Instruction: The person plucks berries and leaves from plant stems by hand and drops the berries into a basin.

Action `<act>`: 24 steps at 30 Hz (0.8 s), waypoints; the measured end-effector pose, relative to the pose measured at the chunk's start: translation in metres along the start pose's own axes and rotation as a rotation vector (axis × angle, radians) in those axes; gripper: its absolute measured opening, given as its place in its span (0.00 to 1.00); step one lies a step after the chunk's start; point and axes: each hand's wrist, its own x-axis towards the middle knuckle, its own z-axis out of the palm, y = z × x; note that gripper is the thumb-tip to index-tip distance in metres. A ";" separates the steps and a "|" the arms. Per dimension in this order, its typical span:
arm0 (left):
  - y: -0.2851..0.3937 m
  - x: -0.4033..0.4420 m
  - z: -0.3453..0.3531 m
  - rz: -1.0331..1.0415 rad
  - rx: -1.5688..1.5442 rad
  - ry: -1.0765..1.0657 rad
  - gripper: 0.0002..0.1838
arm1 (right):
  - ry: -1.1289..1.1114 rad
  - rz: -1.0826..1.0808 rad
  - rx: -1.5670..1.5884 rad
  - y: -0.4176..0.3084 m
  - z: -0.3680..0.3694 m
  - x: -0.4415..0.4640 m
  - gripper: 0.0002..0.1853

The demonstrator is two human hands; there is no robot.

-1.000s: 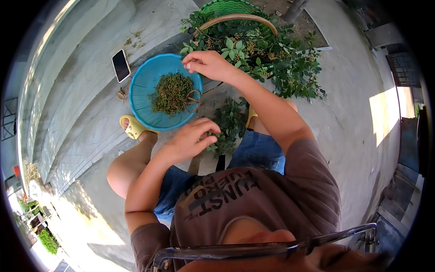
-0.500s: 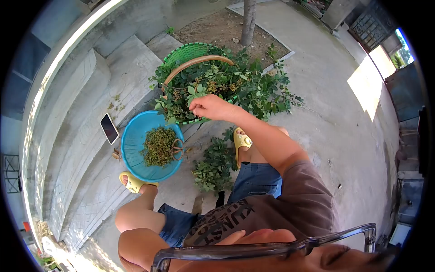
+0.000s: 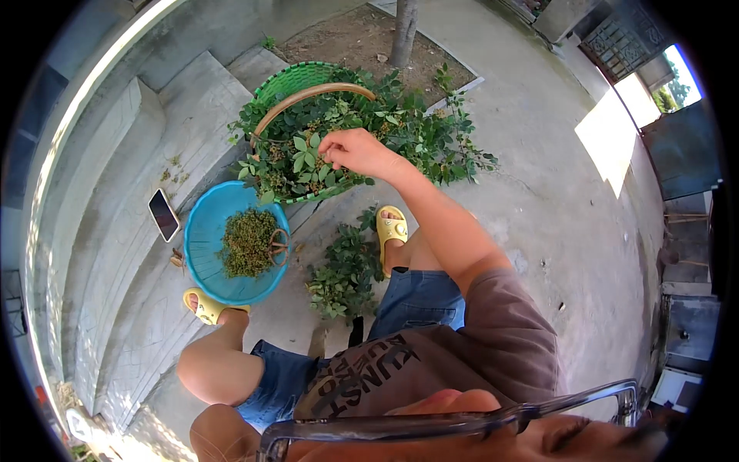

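Note:
My right hand (image 3: 352, 152) is over a green woven basket (image 3: 296, 75) heaped with leafy branches (image 3: 404, 131) carrying clusters of small brownish-green berries. Its fingers are bent and pressed together beside a pale-green leaf sprig (image 3: 305, 156); what lies between the fingertips is too small to make out. Left of the basket, a blue plastic basin (image 3: 202, 254) contains a pile of picked berry clusters (image 3: 250, 242). A pair of scissors (image 3: 279, 246) rests at the pile's right edge, its looped handles showing. My left hand is out of view; only part of that arm shows at the bottom.
A phone (image 3: 163, 215) lies on the concrete step (image 3: 131, 208) by the basin. Cut leafy branches (image 3: 342, 273) lie on the ground between my feet in yellow slippers (image 3: 392, 227). Behind the basket stands a tree trunk (image 3: 404, 35) in bare soil.
The view has shifted, with the scene moving left. Relative to the basket, my right hand has moved away from me and slightly right. Fingers seen near my chin earlier no longer show.

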 end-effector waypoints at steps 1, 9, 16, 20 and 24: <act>-0.001 -0.005 -0.006 0.017 0.012 -0.026 0.19 | 0.044 0.030 0.046 0.005 -0.005 0.003 0.11; -0.129 0.000 -0.016 -0.573 -0.300 0.321 0.13 | 0.314 0.169 -0.333 0.064 -0.031 0.038 0.11; -0.195 -0.022 0.016 -0.785 -0.627 0.728 0.13 | 0.202 0.401 -0.624 0.076 -0.003 0.063 0.12; -0.201 -0.024 0.017 -0.808 -0.694 0.725 0.13 | 0.198 0.443 -0.601 0.086 0.005 0.076 0.13; -0.202 -0.028 0.014 -0.782 -0.777 0.768 0.13 | 0.248 0.365 -0.532 0.080 -0.001 0.076 0.11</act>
